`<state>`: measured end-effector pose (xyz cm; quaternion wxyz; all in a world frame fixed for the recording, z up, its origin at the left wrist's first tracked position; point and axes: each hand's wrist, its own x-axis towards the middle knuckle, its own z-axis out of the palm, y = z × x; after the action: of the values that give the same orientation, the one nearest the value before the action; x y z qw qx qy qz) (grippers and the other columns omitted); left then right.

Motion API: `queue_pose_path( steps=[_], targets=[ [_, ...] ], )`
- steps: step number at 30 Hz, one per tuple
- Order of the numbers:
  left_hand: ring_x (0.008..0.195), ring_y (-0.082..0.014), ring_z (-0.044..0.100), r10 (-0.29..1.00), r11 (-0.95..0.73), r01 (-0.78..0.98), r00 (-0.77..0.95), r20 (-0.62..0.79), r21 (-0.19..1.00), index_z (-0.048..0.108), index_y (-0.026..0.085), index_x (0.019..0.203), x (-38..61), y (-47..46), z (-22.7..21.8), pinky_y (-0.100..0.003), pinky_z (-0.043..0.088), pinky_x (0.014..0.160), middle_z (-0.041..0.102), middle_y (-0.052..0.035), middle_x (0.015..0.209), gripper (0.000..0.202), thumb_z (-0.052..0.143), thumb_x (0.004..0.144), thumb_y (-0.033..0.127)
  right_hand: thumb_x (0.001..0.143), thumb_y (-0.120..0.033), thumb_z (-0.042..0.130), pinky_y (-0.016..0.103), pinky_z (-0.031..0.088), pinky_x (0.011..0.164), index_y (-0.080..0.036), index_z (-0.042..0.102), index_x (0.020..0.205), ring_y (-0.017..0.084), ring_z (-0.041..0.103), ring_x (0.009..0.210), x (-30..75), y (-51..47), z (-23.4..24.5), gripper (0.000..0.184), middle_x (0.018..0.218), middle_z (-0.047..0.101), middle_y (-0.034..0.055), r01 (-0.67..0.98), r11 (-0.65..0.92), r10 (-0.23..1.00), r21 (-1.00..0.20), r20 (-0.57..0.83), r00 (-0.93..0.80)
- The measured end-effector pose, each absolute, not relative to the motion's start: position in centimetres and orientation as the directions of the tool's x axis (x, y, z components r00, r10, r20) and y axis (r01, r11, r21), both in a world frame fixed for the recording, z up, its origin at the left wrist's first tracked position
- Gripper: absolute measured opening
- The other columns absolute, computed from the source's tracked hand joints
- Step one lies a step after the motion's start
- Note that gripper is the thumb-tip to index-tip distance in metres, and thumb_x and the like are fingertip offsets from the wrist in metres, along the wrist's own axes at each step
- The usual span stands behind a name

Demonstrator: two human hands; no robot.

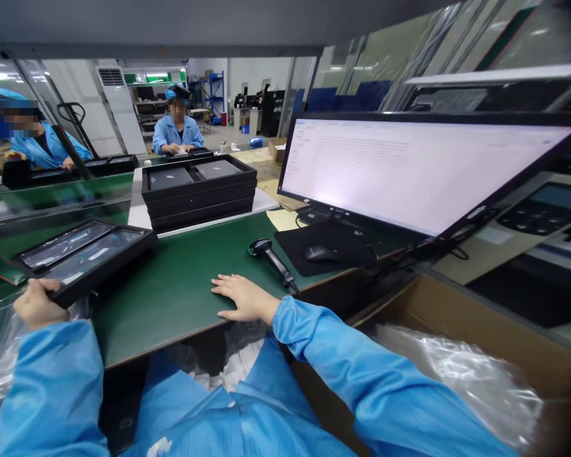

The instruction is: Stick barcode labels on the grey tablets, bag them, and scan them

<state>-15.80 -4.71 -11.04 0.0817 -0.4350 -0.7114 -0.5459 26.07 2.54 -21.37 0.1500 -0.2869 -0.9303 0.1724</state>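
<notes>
My left hand (pixel 39 302) is closed around the near corner of a black tray (pixel 84 256) that holds two flat parts in clear wrap, at the left of the green mat (pixel 171 292). My right hand (pixel 243 297) lies flat on the mat with fingers stretched out, holding nothing. A black handheld barcode scanner (pixel 271 257) rests just to the right of that hand. A stack of black trays (pixel 198 190) stands at the far side of the mat.
A large monitor (pixel 409 171) leans at the right, with a mouse (pixel 321 254) on a black pad before it. A cardboard box lined with clear plastic (pixel 461 374) sits at lower right. Two people in blue coats work beyond the bench.
</notes>
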Motion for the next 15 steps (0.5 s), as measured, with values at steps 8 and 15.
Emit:
queue_pose_path(
  steps=[8, 15],
  targets=[
    [0.105, -0.0428, 0.062, 0.759, 0.181, 0.845, -0.446, 0.475, 0.504, 0.057, 0.025, 0.069, 0.2, -4.9, -17.0, -0.069, 0.038, 0.096, 0.068, -0.0133, 0.085, 0.039, 0.034, 0.092, 0.046, 0.095, -0.054, 0.065, 0.054, 0.029, 0.13, -0.011, 0.049, 0.154, 0.033, 0.03, 0.16, 27.0, 2.8, -23.2, 0.075, 0.167, 0.04, 0.022, 0.403, 0.828, 0.556, -0.389, 0.481, -0.678],
    [0.109, -0.0339, 0.059, 0.951, -0.106, 0.992, 0.08, 0.3, 0.072, 0.065, 0.016, 0.106, 11.7, -10.9, -20.3, -0.063, 0.038, 0.102, 0.067, -0.0131, 0.112, 0.021, 0.05, 0.104, 0.031, 0.093, -0.041, 0.064, 0.059, 0.039, 0.121, -0.017, 0.067, 0.12, 0.037, 0.049, 0.145, 31.0, 3.6, -22.5, 0.036, 0.145, 0.062, 0.0206, 0.619, 0.651, 0.66, -0.44, 0.731, -0.175]
  ],
)
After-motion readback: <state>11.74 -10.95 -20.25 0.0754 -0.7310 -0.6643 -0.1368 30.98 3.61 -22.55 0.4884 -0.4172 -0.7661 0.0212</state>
